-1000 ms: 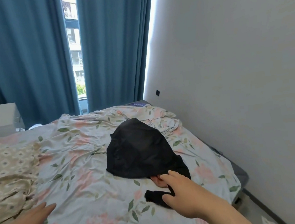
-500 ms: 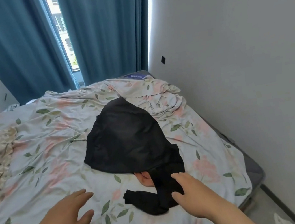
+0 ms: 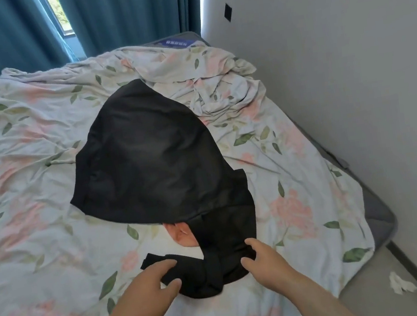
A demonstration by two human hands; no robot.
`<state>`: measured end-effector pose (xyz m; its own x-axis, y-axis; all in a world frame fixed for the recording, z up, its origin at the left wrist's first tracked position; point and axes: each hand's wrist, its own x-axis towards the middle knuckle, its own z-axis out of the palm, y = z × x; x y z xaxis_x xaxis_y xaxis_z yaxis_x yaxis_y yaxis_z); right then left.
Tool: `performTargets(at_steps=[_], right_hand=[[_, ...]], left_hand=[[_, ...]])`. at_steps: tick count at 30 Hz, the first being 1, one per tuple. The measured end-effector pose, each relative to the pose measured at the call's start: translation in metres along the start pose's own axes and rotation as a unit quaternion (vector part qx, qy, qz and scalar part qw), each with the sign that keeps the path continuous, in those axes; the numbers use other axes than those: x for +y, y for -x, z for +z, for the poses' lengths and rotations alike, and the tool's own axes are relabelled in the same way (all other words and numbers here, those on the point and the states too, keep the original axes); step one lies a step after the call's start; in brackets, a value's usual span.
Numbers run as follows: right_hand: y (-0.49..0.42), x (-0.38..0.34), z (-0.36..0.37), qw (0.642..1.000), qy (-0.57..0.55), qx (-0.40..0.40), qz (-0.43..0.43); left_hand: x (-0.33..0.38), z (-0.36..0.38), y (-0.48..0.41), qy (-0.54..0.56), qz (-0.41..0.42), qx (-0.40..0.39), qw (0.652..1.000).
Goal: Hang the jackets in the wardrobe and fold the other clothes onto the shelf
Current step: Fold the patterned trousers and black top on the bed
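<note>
**Black garment (image 3: 149,160) pinched at its twisted end**

It lies spread on the floral bedsheet (image 3: 27,156). Left hand (image 3: 149,281) and right hand (image 3: 267,259) each have their grip pinched on the bunched near end; lifting now may tangle it further or drag the bedsheet.

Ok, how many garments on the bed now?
1: a black garment on the bed, left hand and right hand pinching its near end. Reddish patch under its edge may be another.
</note>
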<state>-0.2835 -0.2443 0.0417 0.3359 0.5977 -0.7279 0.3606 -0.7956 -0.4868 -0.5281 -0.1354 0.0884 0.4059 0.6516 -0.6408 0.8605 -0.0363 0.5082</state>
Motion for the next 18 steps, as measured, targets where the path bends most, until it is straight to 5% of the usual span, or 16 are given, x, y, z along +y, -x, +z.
performTargets(at_steps=[6,13,18], right_hand=[[-0.1,0.032,0.015,0.991,-0.114,0.044,0.052],[-0.179,0.048,0.023,0.935,-0.306,0.115,0.135],[-0.16,0.037,0.013,0.929,-0.342,0.136,0.037]], left_hand=[[-0.006,0.052,-0.078,0.034,0.011,-0.043,0.998],[-0.012,0.079,-0.144,0.032,0.033,-0.056,0.997],[-0.003,0.094,-0.147,0.05,0.052,-0.034,0.997]])
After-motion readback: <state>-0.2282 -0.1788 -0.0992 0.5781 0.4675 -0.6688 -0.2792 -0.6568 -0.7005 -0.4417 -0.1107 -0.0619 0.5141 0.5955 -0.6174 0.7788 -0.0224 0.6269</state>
